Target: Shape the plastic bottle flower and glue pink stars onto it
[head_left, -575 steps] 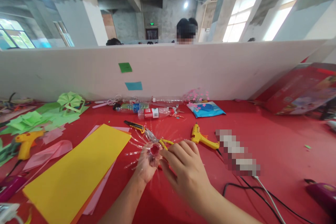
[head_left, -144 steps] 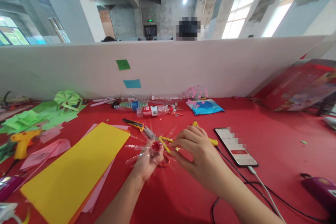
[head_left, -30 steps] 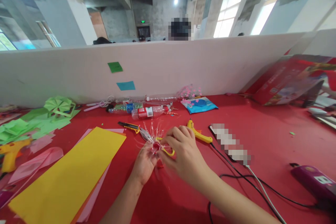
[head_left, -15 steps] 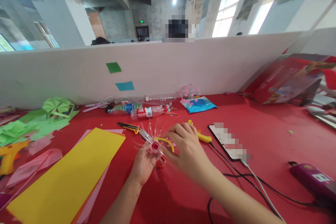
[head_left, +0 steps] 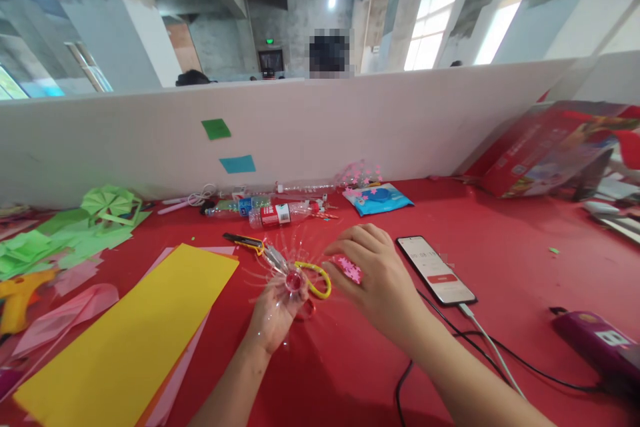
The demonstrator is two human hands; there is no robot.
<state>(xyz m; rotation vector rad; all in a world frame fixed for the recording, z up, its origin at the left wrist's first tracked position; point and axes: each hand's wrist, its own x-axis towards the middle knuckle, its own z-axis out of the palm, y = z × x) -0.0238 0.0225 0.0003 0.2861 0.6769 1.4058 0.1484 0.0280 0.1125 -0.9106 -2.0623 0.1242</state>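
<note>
Along the far edge of the red bench, against a white partition, a row of plastic bottles is laid on its sides, a red-labelled bottle in front; a blue packet is placed to the right of these. Green paper is heaped by the far left corner; a yellow sheet is laid over pink and orange ones towards the left edge; a phone with its cable attached is set right of centre, and a purple device is found near the right edge. Yellow-handled scissors are crossed by the clear strips of the cut plastic piece, by which access to them is partly obstructed; pink stars are partly screened by the right hand.

The plastic piece is held mid-bench, its round opening turned upward; its neck is gripped by the left hand, fingers closed around it; the right hand is poised just to its right, thumb and curled fingers parted; contact with the thin strips cannot be determined.
</note>
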